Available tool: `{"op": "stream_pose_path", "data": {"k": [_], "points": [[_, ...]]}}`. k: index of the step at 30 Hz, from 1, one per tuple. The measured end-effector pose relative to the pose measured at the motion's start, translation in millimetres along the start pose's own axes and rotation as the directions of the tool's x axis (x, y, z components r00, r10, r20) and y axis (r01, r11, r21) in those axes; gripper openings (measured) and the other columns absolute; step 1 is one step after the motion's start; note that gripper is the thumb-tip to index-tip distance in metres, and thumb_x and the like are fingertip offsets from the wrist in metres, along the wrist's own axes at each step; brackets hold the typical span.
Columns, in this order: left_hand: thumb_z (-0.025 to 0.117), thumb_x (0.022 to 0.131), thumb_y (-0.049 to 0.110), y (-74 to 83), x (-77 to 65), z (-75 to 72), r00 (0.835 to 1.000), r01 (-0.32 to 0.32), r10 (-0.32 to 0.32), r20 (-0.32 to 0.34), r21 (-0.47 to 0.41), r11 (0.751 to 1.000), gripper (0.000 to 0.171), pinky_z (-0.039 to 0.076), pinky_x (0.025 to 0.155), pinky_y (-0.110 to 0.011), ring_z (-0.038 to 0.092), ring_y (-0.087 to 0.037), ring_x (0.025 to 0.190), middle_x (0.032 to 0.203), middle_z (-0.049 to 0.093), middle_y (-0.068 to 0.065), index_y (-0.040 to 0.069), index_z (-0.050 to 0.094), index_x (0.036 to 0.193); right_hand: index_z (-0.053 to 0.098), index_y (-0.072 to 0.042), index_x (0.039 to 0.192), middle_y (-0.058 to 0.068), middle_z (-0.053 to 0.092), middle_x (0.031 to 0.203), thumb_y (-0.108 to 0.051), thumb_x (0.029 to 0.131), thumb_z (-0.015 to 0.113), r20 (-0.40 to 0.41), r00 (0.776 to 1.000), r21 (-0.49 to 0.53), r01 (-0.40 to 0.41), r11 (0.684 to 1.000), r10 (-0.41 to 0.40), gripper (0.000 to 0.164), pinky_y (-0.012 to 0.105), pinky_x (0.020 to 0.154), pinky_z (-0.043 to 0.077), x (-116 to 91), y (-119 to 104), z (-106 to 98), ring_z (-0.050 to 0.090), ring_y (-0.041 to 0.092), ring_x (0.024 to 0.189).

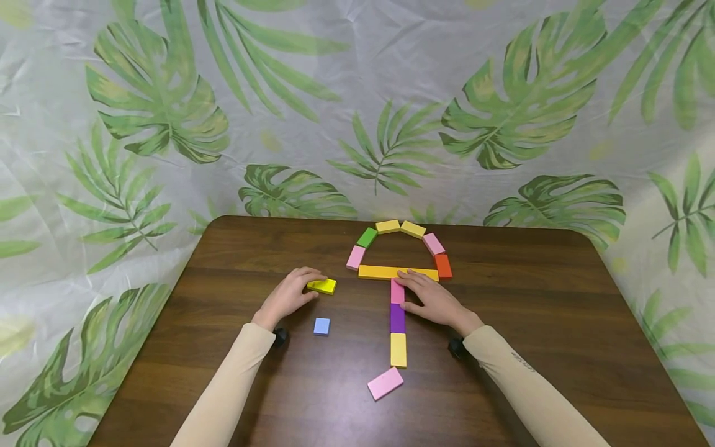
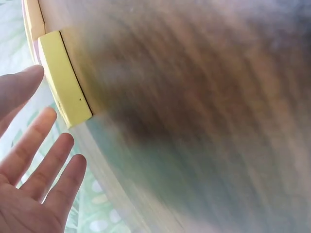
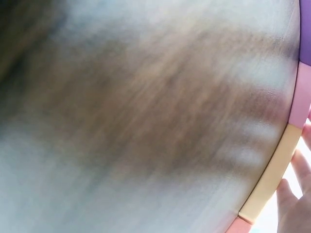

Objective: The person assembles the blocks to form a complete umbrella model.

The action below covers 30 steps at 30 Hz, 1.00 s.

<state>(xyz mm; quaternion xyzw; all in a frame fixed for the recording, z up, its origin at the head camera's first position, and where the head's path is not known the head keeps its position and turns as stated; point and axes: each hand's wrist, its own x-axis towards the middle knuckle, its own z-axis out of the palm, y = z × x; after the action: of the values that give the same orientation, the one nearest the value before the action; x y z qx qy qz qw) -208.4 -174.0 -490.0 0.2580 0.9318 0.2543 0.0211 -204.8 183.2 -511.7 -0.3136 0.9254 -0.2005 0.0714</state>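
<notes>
In the head view my left hand (image 1: pixel 287 295) is over a bright yellow block (image 1: pixel 322 286) lying flat on the table. The left wrist view has the thumb and spread fingers beside that block, not curled round it. My right hand (image 1: pixel 434 298) reaches over a row of two orange blocks (image 1: pixel 378 272); its fingertips rest at the right one. Its thumb lies beside a purple block (image 1: pixel 397 318). Below the orange row, a pink block (image 1: pixel 397 290), the purple block and a pale yellow block (image 1: pixel 398 351) form a column. Another pink block (image 1: pixel 385 383) lies slanted at its foot.
Above the orange row, an arch includes a green block (image 1: pixel 367 237), pale yellow blocks (image 1: pixel 388 226), pink blocks (image 1: pixel 433 244) and a red block (image 1: pixel 444 266). A small blue block (image 1: pixel 321 326) lies right of my left wrist. A leaf-patterned cloth (image 1: pixel 391 93) hangs behind the brown table (image 1: pixel 530 279).
</notes>
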Motion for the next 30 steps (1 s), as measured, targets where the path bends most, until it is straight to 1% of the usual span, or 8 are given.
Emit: {"op": "stream_pose_path", "data": {"k": [4, 10, 16, 23, 27, 30], "points": [[0.071, 0.086, 0.005, 0.4, 3.8, -0.7, 1.000, -0.017, 0.017, 0.016, 0.002, 1.000, 0.038, 0.040, 0.100, -0.045, 0.050, -0.034, 0.119, 0.127, 0.057, -0.014, 0.007, 0.065, 0.123, 0.040, -0.007, 0.146, 0.012, 0.034, 0.151, -0.038, 0.092, 0.061, -0.001, 1.000, 0.002, 0.003, 1.000, -0.003, 0.065, 0.048, 0.111, 0.023, 0, 0, 1, 0.026, 0.031, 0.140], [0.070, 0.085, 0.000, 0.6, 6.9, 0.5, 0.999, -0.042, 0.042, 0.022, 0.011, 0.999, 0.036, 0.043, 0.097, -0.043, 0.053, -0.032, 0.114, 0.120, 0.060, -0.013, 0.006, 0.066, 0.120, 0.041, -0.007, 0.146, 0.012, 0.035, 0.151, -0.039, 0.092, 0.061, -0.008, 1.000, 0.005, 0.005, 1.000, -0.005, 0.065, 0.048, 0.111, 0.023, 0, 1, 1, 0.027, 0.031, 0.140], [0.068, 0.085, -0.004, -1.4, 6.6, 3.4, 0.999, -0.041, 0.040, 0.029, 0.040, 0.998, 0.037, 0.044, 0.095, -0.041, 0.052, -0.031, 0.110, 0.116, 0.061, -0.010, 0.009, 0.068, 0.119, 0.041, -0.007, 0.145, 0.012, 0.035, 0.150, -0.038, 0.092, 0.061, -0.011, 1.000, 0.003, 0.009, 1.000, -0.009, 0.065, 0.048, 0.111, 0.023, 0, 1, 1, 0.027, 0.031, 0.139], [0.068, 0.083, -0.008, -5.1, 6.2, 7.4, 0.999, -0.052, 0.052, 0.017, 0.037, 0.998, 0.040, 0.045, 0.093, -0.040, 0.053, -0.028, 0.107, 0.112, 0.060, -0.008, 0.011, 0.068, 0.119, 0.040, -0.007, 0.146, 0.012, 0.035, 0.150, -0.039, 0.092, 0.061, -0.007, 1.000, -0.001, 0.008, 1.000, -0.008, 0.066, 0.048, 0.111, 0.023, 0, 1, 0, 0.027, 0.031, 0.140], [0.068, 0.083, -0.008, -6.3, 5.7, 9.7, 0.999, -0.052, 0.052, 0.007, 0.043, 0.998, 0.041, 0.046, 0.092, -0.040, 0.053, -0.027, 0.106, 0.110, 0.059, -0.007, 0.011, 0.069, 0.119, 0.041, -0.006, 0.145, 0.014, 0.036, 0.150, -0.039, 0.092, 0.062, -0.017, 1.000, -0.004, 0.018, 1.000, -0.018, 0.065, 0.050, 0.110, 0.025, -1, -1, -1, 0.028, 0.033, 0.139], [0.067, 0.083, -0.007, -6.5, 5.3, 10.3, 0.999, -0.050, 0.050, 0.006, 0.043, 0.998, 0.041, 0.046, 0.092, -0.040, 0.053, -0.027, 0.105, 0.110, 0.059, -0.007, 0.012, 0.069, 0.119, 0.041, -0.007, 0.145, 0.013, 0.036, 0.150, -0.039, 0.092, 0.061, -0.015, 1.000, -0.001, 0.011, 1.000, -0.011, 0.065, 0.049, 0.110, 0.024, -1, -1, -1, 0.028, 0.033, 0.139]]}}
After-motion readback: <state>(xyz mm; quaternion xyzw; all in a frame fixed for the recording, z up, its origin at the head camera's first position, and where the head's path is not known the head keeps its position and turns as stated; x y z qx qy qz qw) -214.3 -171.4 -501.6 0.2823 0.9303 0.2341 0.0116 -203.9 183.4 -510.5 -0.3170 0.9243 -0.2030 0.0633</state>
